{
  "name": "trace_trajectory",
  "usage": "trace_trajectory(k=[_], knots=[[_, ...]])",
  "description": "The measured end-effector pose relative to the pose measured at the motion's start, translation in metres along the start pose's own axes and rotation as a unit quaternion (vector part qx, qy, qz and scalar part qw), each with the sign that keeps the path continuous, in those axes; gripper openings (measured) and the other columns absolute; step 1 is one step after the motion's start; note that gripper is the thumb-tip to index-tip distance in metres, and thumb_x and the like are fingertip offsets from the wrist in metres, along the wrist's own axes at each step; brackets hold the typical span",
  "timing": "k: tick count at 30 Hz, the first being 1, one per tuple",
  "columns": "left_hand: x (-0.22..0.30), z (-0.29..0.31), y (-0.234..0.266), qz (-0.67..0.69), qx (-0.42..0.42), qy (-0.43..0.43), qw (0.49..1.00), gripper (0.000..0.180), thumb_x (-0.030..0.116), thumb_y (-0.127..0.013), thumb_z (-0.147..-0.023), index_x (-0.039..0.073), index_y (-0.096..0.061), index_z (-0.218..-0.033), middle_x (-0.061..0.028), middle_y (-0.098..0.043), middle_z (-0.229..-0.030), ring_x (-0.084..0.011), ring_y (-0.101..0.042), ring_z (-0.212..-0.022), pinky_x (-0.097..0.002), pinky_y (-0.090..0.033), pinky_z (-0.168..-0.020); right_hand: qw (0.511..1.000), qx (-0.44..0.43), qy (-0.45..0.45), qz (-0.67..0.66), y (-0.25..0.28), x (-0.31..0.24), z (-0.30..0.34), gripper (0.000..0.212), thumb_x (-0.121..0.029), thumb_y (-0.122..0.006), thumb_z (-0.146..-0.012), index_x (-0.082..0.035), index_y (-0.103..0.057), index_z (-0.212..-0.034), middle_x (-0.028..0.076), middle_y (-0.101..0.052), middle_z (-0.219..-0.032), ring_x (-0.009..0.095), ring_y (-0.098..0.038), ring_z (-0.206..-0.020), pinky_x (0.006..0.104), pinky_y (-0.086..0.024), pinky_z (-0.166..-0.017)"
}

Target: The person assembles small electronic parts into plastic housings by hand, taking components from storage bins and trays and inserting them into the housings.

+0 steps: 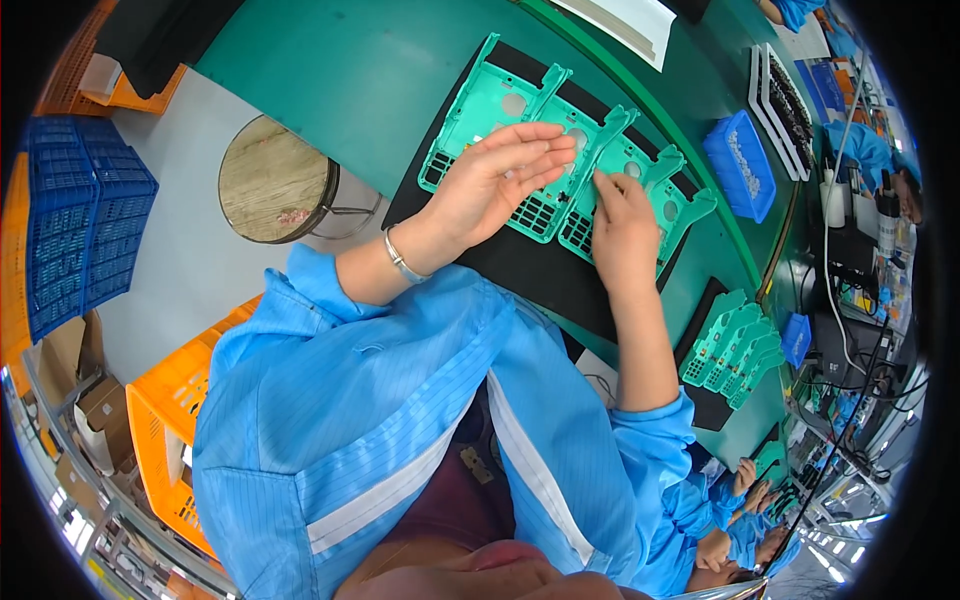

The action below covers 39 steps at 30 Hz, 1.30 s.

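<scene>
Several teal plastic housings [490,98], each with a grid of square openings at its near end, lie side by side on a black mat [545,270]. Round grey discs [514,104] show inside them. Over the middle of the row my left hand [505,178] hovers, its fingers stretched out and the palm turned to the right; I see nothing in it. My right hand [627,225] is lowered onto the housings on the right, fingers curled and drawn together at the tips. Whatever those fingertips hold, if anything, is hidden.
A blue bin [740,165] of small pale parts and white trays [780,110] stand at the right. More teal housings [730,345] lie farther right, near co-workers' hands [745,478]. A round stool [275,180], blue crates [85,215] and an orange crate [160,440] are on the left.
</scene>
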<state>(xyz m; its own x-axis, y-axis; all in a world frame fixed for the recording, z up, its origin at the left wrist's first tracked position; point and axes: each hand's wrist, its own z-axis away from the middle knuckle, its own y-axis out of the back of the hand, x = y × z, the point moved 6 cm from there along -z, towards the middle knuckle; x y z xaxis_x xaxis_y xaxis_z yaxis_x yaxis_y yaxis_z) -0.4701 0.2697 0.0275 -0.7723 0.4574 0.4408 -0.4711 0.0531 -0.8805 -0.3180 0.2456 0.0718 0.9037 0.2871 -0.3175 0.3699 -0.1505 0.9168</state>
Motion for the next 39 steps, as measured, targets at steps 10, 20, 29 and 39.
trace_trajectory(k=[10,20,29,39], knots=[[0.001,0.008,-0.015,0.023,-0.019,0.004,1.000,0.043,0.016,-0.044,-0.094,-0.004,-0.036,-0.131,-0.0203,-0.045,-0.129,-0.0255,-0.046,-0.121,-0.0371,-0.037,-0.104,0.997,-0.056,-0.031,0.031,0.008,-0.005,-0.001,0.030,0.000,-0.056,-0.077,-0.004,-0.064,-0.105,0.012,-0.059,-0.104,0.029,-0.059,-0.091,0.0377,-0.049,-0.077],[-0.006,0.005,-0.020,-0.003,-0.025,0.005,1.000,0.051,0.025,-0.046,-0.094,-0.001,-0.032,-0.136,-0.0185,-0.042,-0.133,-0.0266,-0.039,-0.126,-0.0391,-0.031,-0.106,0.992,0.049,0.033,-0.110,0.007,-0.072,-0.007,0.009,-0.013,-0.065,-0.078,-0.007,-0.060,-0.082,0.007,-0.061,-0.079,0.023,-0.062,-0.066,0.0331,-0.049,-0.054],[0.018,0.017,-0.005,0.026,0.006,-0.015,1.000,0.043,0.018,-0.047,-0.093,-0.003,-0.039,-0.130,-0.0177,-0.045,-0.130,-0.0261,-0.045,-0.122,-0.0373,-0.036,-0.103,0.964,-0.031,-0.148,-0.220,0.008,-0.064,-0.026,0.014,-0.016,-0.061,-0.081,-0.002,-0.065,-0.081,0.009,-0.065,-0.074,0.023,-0.063,-0.065,0.0322,-0.049,-0.061],[0.048,0.024,0.025,0.040,0.061,-0.095,0.993,0.035,0.011,-0.049,-0.091,-0.007,-0.044,-0.121,-0.0194,-0.052,-0.121,-0.0262,-0.050,-0.116,-0.0359,-0.041,-0.101,0.928,-0.152,-0.256,-0.224,-0.038,-0.028,-0.056,0.021,-0.020,-0.061,-0.081,0.000,-0.066,-0.085,0.005,-0.065,-0.073,0.013,-0.064,-0.063,0.0247,-0.050,-0.056]])
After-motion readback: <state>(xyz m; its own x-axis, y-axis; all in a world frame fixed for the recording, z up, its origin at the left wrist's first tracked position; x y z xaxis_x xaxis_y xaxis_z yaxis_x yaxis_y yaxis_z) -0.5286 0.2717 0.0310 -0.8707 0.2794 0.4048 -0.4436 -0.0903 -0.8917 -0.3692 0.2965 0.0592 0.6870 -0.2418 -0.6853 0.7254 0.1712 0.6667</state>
